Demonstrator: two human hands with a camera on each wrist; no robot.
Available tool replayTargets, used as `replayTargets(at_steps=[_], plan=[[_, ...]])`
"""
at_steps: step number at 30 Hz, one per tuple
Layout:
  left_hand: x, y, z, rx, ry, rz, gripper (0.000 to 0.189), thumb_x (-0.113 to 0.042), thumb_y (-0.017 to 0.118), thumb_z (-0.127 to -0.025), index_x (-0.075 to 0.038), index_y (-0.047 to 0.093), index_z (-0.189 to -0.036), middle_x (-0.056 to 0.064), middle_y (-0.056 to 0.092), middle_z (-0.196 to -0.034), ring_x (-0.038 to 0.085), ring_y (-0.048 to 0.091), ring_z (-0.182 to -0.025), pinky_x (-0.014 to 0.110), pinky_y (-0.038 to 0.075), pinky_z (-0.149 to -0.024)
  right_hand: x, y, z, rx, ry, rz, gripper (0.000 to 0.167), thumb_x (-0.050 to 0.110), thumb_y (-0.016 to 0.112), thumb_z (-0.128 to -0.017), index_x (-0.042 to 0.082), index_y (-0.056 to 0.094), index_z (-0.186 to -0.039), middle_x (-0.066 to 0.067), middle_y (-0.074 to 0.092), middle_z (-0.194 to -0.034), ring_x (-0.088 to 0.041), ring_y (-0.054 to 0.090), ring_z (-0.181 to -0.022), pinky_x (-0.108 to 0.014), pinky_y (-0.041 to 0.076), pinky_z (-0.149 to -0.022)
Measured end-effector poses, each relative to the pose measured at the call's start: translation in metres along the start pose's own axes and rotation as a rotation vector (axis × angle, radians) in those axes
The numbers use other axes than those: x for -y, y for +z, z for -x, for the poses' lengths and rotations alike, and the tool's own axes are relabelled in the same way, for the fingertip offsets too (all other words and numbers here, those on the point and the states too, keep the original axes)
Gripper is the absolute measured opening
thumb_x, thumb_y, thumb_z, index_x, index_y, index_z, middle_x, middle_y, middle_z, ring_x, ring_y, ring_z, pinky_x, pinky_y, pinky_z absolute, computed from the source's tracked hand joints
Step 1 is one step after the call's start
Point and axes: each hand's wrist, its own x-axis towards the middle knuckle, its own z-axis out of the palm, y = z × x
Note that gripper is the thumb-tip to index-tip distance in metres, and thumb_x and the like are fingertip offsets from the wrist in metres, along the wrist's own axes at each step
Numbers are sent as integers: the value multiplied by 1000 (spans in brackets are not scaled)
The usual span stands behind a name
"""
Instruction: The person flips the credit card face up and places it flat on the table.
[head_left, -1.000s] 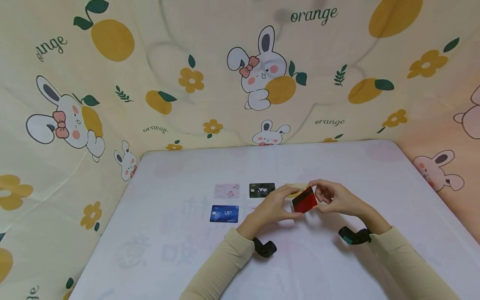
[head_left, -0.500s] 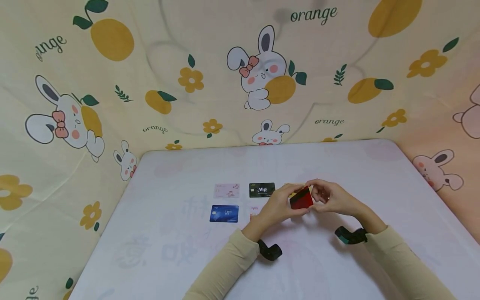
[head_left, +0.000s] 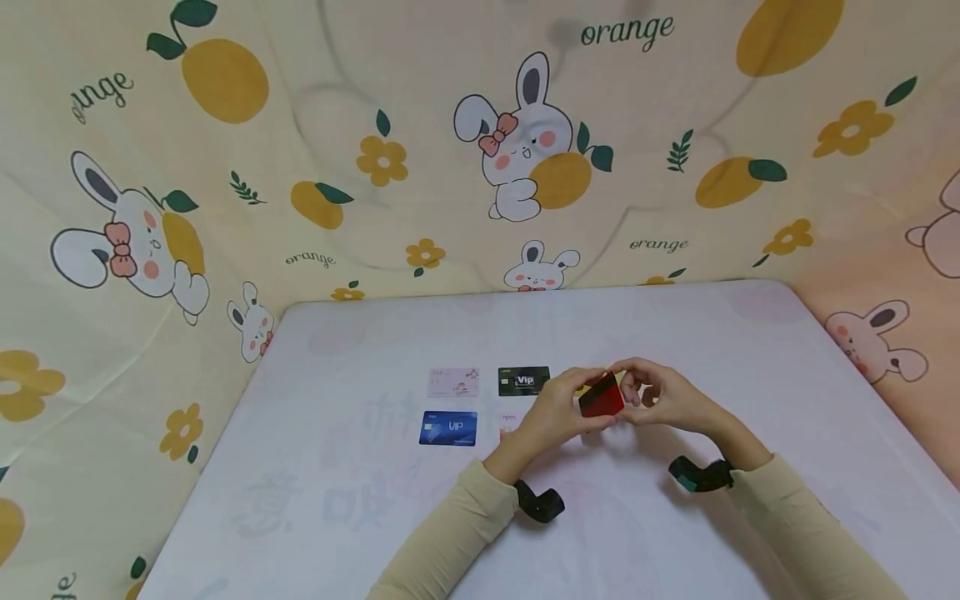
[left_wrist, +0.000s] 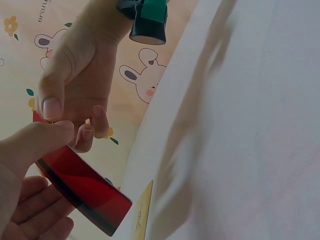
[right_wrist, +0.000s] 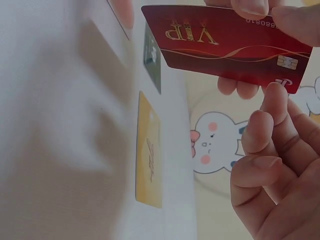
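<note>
A red VIP card [head_left: 602,398] is raised above the table between my two hands, its dark stripe towards the head camera. My left hand [head_left: 557,410] holds it between thumb and fingers. From the other side, my right hand [head_left: 671,398] pinches the card's edge, its thumb [right_wrist: 300,22] and a fingertip at one end. The gold VIP print and chip on the red card [right_wrist: 227,42] show in the right wrist view. Below the hands lies a yellow card [right_wrist: 150,152], mostly hidden in the head view.
On the white table [head_left: 322,350] lie a pale pink card [head_left: 453,382], a black VIP card [head_left: 524,381] and a blue VIP card [head_left: 447,428]. Another pinkish card [head_left: 507,422] is partly covered by the left hand. A rabbit-and-orange printed curtain [head_left: 450,50] borders the table.
Over the last second the left hand has shifted slightly right and the red card slightly left, bringing the hands closer together. Since half a second ago hardly anything differs.
</note>
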Motion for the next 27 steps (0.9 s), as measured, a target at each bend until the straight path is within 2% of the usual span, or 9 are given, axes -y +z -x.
replayTargets(at_steps=[10, 16, 20, 23, 27], plan=[[1, -4, 1, -20, -30, 107, 59, -21, 80, -78, -9, 57, -132, 6, 65, -126, 15, 61, -115, 29, 51, -99, -11, 2, 5, -5, 21, -145, 47, -6, 71, -78, -6, 50, -121, -2, 53, -79, -13, 52, -71, -29, 39, -53], [1, -8, 1, -43, -45, 214, 60, -16, 81, -77, -7, 56, -131, 9, 65, -125, 19, 60, -117, 34, 50, -100, -25, 10, 8, 11, 39, -258, 50, -9, 68, -80, 12, 53, -122, 4, 55, -85, -9, 53, -76, -24, 45, -59], [-1, -9, 0, -48, -54, 268, 61, -15, 81, -77, -6, 55, -132, 10, 64, -126, 21, 59, -120, 32, 49, -102, -31, 15, 10, -7, 62, -286, 51, -8, 68, -80, 20, 53, -120, 6, 57, -86, -5, 54, -79, -21, 48, -66], [-2, -9, 0, -57, -54, 298, 62, -14, 81, -77, -5, 55, -132, 11, 64, -126, 21, 59, -121, 30, 48, -103, -32, 19, 9, -12, 88, -295, 50, -7, 70, -79, 13, 54, -123, 7, 59, -88, -4, 55, -81, -20, 50, -69], [-2, -9, -1, -68, -40, 319, 62, -14, 81, -77, -5, 55, -132, 11, 64, -127, 21, 60, -121, 27, 47, -104, -32, 23, 8, 8, 118, -296, 57, -4, 71, -79, -8, 45, -130, 12, 61, -90, -3, 57, -83, -19, 51, -69]])
